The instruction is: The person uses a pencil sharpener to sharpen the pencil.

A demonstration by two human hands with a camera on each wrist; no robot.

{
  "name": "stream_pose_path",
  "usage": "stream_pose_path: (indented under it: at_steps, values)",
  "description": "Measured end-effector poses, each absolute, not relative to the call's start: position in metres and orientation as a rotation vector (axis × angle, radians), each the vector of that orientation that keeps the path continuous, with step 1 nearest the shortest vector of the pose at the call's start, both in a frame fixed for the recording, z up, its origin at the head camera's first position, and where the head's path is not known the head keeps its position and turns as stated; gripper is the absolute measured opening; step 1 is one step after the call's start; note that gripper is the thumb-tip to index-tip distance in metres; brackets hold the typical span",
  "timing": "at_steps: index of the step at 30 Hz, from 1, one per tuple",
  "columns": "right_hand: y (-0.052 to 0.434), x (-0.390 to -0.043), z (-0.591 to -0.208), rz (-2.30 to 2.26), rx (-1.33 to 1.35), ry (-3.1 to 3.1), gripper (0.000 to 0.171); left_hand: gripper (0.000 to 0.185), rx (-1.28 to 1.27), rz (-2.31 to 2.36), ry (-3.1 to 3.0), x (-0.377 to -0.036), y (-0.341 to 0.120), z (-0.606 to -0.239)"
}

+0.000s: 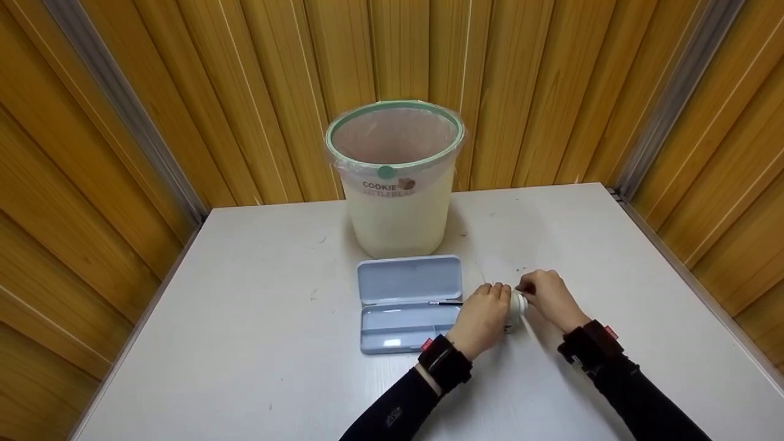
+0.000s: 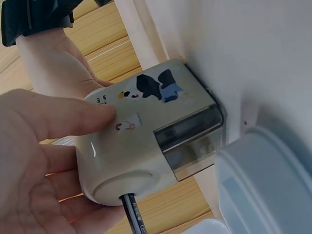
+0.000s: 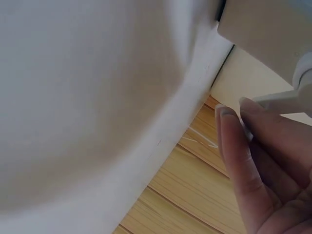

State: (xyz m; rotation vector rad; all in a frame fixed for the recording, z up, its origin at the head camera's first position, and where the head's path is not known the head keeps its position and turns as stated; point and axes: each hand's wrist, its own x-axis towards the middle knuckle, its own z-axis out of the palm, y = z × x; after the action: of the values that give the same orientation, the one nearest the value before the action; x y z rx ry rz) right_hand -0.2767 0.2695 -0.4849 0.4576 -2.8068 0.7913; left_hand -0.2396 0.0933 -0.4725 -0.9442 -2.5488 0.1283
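Sharpener (image 2: pixel 146 141), boxy glossy cream plastic, gripped by left hand (image 1: pixel 484 318); right hand (image 1: pixel 551 297) fingers pinch its crank (image 3: pixel 287 100).

- The left hand (image 1: pixel 484 315) is extended forward from a dark sleeve, with a black band worn at the wrist.
- Its thumb and curled fingers (image 2: pixel 73 117) are wrapped around a held object.
- The right hand (image 1: pixel 548 297) is positioned just beside it, palm turned inward.
- Its fingertips (image 3: pixel 229 126) are pinched together on a small part.
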Motion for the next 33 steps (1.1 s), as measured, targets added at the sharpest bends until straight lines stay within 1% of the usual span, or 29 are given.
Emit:
stream_pose_path:
  at_steps: [4,23,29,33]
  values:
    - [0.269,-0.275,-0.488,0.772,0.487,-2.819,0.008,0.043,-0.937,0.098,-2.568,-0.239,0.093,-0.472]
    - [0.27,-0.27,-0.493,0.78,0.526,-2.817,0.011,0.049,-0.876,0.057,-2.597,-0.238,0.097,-0.475]
    - [0.273,-0.264,-0.493,0.823,0.591,-2.897,0.019,0.048,-0.858,0.058,-2.591,-0.236,0.098,-0.475]
    - [0.275,-0.258,-0.491,0.827,0.649,-2.915,0.016,0.049,-0.852,0.056,-2.585,-0.236,0.098,-0.474]
